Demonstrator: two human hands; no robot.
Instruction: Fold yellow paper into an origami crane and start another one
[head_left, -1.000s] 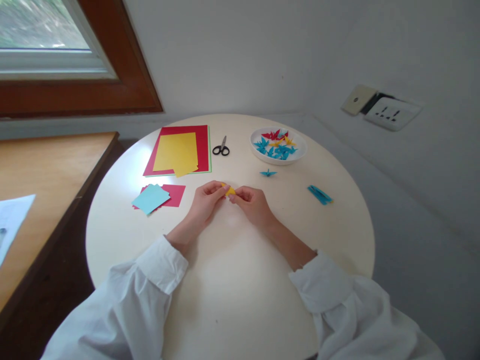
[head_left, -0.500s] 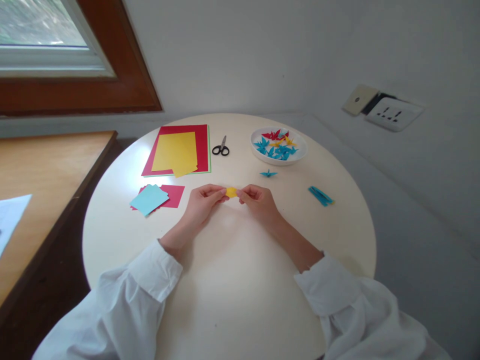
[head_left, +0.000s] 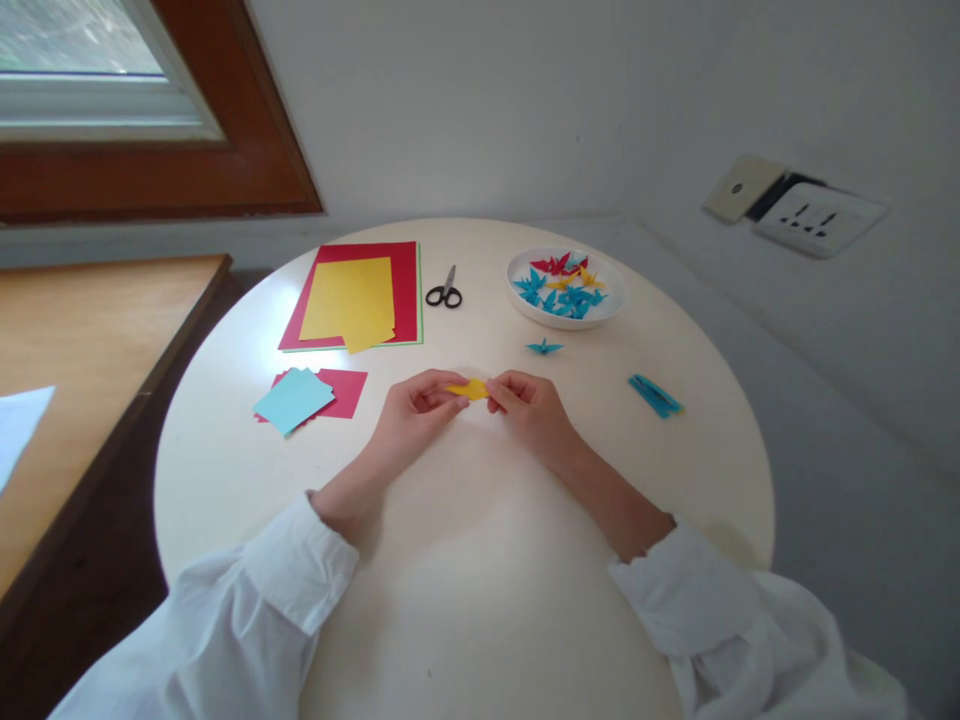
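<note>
A small folded yellow paper piece [head_left: 470,389] is pinched between both hands above the round cream table [head_left: 465,560]. My left hand [head_left: 416,410] grips its left end with closed fingers. My right hand [head_left: 529,405] pinches the right end. Both wrists rest on the tabletop, and white sleeves cover my forearms.
Yellow sheets on red paper [head_left: 352,297] lie at the back left, black scissors [head_left: 445,291] beside them. A white dish of small paper cranes [head_left: 565,288] stands at the back right. A lone blue crane [head_left: 544,347], a folded blue piece [head_left: 655,395], and light blue squares on red [head_left: 296,397] lie nearby.
The yellow piece has been drawn out a little between my fingertips and lies flatter. My view has shifted slightly, and both hands have stayed in about the same place.
</note>
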